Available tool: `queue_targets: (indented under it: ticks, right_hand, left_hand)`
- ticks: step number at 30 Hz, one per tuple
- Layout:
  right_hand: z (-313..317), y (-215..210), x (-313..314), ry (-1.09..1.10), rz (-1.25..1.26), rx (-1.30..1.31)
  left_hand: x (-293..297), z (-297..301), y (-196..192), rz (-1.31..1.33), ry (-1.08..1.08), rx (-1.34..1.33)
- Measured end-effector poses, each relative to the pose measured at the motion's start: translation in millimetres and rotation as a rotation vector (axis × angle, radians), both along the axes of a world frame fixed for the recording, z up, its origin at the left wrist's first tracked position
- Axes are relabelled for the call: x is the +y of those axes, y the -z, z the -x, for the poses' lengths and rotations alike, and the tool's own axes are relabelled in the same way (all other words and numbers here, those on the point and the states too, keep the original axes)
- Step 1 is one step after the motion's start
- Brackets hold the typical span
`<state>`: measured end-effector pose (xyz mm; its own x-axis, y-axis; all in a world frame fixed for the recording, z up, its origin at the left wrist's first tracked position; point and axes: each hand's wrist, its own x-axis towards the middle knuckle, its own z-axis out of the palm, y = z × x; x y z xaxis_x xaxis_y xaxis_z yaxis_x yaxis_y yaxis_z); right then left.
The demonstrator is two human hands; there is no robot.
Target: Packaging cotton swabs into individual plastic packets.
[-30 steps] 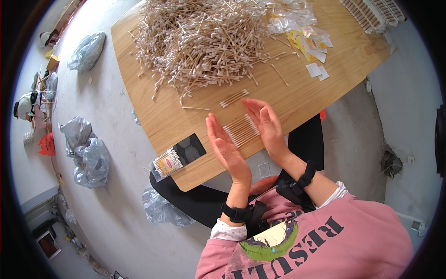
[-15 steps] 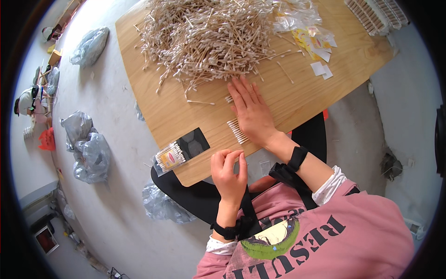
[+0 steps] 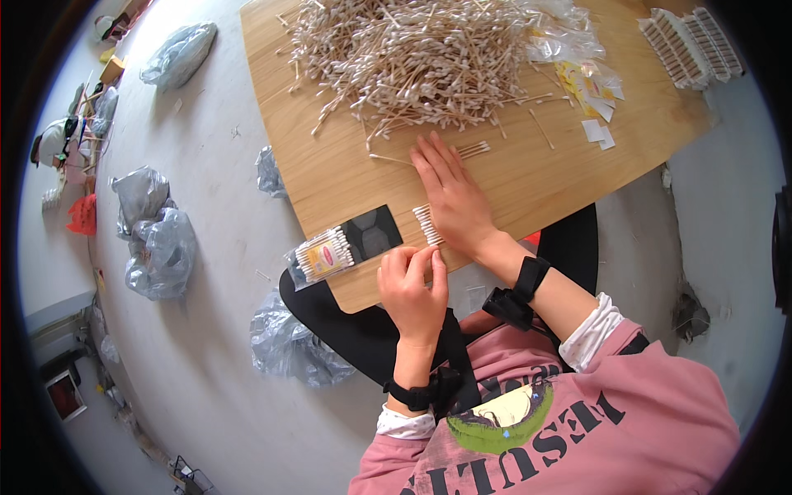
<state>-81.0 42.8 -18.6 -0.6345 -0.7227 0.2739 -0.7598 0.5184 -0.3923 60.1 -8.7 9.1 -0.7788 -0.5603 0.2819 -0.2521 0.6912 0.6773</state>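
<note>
My right hand [image 3: 458, 202] lies flat on the wooden table, fingers stretched toward a large heap of cotton swabs [image 3: 412, 62]. Beside and partly under its palm is a neat row of cotton swabs [image 3: 424, 221], with only their left ends showing. Thumb and fingers of my left hand [image 3: 412, 293] are pinched at the near end of this row; anything between the fingertips is too small to make out. A few loose swabs [image 3: 474, 150] stick out right of my right fingers. To the left, a clear pack of swabs [image 3: 326, 257] with a yellow label overlaps a dark pad [image 3: 373, 234].
Plastic bags and yellow-and-white cards [image 3: 586, 87] lie at the table's [image 3: 528, 186] far right, near small white squares [image 3: 597, 134]. Beyond them stand bundled rows [image 3: 691, 48]. Grey plastic bags [image 3: 157, 239] rest on the floor at left. The table's near edge adjoins my lap.
The head view has shifted. My right hand has slid left over the table, and the swab row has moved with it. My left pinch has come up to the row's near end.
</note>
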Motion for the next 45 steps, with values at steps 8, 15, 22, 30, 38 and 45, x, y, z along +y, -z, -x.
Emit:
queue_targets:
  ticks: [8,15,22,30,38,45]
  right_hand:
    - [-10.5,-1.5,-26.6,-0.049,-0.047,0.151]
    - [-15.9,0.9,-36.9,-0.079,-0.003,0.069]
    - [-36.2,4.1,-78.6,-0.103,0.039,0.082]
    - [-43.5,1.6,-91.2,-0.082,0.042,0.054]
    - [-52.3,0.9,-104.4,-0.106,0.047,0.041]
    - [-55.6,4.5,-108.8,-0.067,0.095,-0.01]
  left_hand:
    - [-26.7,-17.2,-3.2,-0.073,-0.049,0.015]
    - [-124.6,-34.7,5.8,0.234,-0.621,0.173]
    - [-143.8,-14.5,16.1,-0.184,-0.562,-0.404]
    - [-153.0,-19.3,45.4,-0.62,-0.484,-0.058]
    - [-149.5,-16.6,50.9,-0.685,-0.449,0.087]
    - [-144.8,-12.2,24.7,-0.515,-0.502,-0.107]
